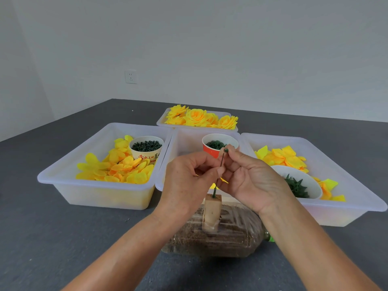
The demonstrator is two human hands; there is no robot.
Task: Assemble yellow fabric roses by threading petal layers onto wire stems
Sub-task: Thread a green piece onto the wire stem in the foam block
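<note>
Nearest to us, our forearms are reaching in over a clear bottle (pixel 212 238) filled with brown grain, lying on its side on the dark table (pixel 63 238). We are judging that it is serving as ballast: a wooden block (pixel 212 213) is fixed on top of it, and the wire stem (pixel 220 171) is standing upright in the block so both hands are free to work.

Our left hand (pixel 189 179) is pinching the stem partway up with thumb and finger, steadying it. Our right hand (pixel 249 177) is pinching a small green ring (pixel 226 150) at the stem's tip, seemingly seating it there. No petal layer is on the stem yet.

We are keeping supplies in reach: the left bin (pixel 69 185) is holding yellow petals (pixel 117 169) and a cup of green pieces (pixel 146 149); the middle bin (pixel 184 139) is holding a red cup (pixel 210 148) of green rings; the right bin (pixel 357 194) is holding more petals and a white bowl (pixel 308 181) of green calyxes. Finished roses (pixel 199 118) are sitting in the far bin.

The bin rims are crowding close beyond the block, so open room is lying mostly above the stem and to the table's near left.
</note>
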